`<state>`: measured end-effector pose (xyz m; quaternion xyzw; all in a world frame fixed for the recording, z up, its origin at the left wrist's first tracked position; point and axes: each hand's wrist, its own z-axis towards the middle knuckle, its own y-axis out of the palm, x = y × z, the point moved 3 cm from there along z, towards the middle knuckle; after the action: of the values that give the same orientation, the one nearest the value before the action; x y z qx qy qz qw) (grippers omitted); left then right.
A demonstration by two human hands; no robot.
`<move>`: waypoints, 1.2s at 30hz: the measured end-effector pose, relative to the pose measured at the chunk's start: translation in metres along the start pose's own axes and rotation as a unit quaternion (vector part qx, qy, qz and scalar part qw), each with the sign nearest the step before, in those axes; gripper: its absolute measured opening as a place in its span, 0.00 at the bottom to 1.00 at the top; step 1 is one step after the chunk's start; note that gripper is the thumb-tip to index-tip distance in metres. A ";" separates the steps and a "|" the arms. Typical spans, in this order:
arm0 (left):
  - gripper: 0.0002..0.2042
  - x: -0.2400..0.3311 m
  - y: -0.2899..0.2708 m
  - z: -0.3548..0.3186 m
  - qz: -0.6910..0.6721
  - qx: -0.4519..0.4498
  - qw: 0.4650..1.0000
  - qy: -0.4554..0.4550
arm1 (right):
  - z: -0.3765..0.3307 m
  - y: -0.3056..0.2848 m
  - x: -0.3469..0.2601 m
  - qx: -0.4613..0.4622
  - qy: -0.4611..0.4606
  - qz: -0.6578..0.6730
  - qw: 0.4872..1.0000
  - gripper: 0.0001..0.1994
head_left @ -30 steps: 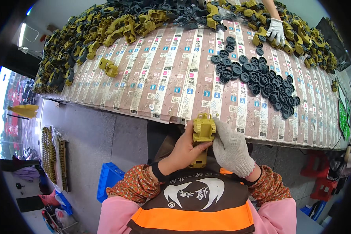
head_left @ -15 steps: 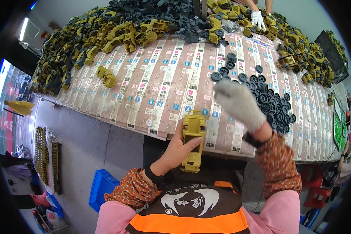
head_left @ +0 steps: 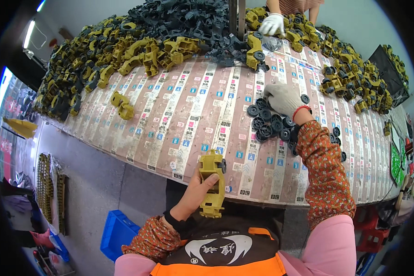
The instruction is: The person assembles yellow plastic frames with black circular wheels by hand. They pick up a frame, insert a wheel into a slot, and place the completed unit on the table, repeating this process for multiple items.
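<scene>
The bare left hand [head_left: 194, 194] is closed around a yellow plastic toy-car body [head_left: 212, 200] at the near edge of the pink-and-white patterned table [head_left: 170, 133], while the grey-white knit-gloved right hand [head_left: 285, 99], fingers curled, whether gripping anything I cannot tell, is over loose round black plastic wheels [head_left: 264, 123] well in from that edge

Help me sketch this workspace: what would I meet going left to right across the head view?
Loose yellow toy-vehicle body, wheeled yellow toy-vehicle body in the bare left hand, dark upright post, gloved right hand, green flat item.
</scene>
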<state>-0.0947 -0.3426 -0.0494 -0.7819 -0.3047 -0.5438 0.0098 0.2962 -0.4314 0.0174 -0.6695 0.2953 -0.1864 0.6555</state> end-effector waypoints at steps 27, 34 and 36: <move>0.20 0.026 0.033 -0.046 -0.255 -0.026 0.966 -0.027 | -0.257 0.019 -0.122 -0.125 0.073 0.781 0.608 0.24; 0.19 0.017 0.027 -0.050 -0.232 -0.009 0.972 0.041 | -0.281 0.025 -0.159 -0.153 0.064 0.741 0.651 0.23; 0.19 0.022 0.029 -0.052 -0.208 0.016 0.976 0.066 | -0.288 0.025 -0.167 -0.168 0.046 0.730 0.661 0.23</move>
<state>-0.1193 -0.3737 -0.0007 -0.6634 -0.4682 -0.5794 -0.0715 -0.0168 -0.5447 0.0356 -0.3290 0.7452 0.3741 0.4434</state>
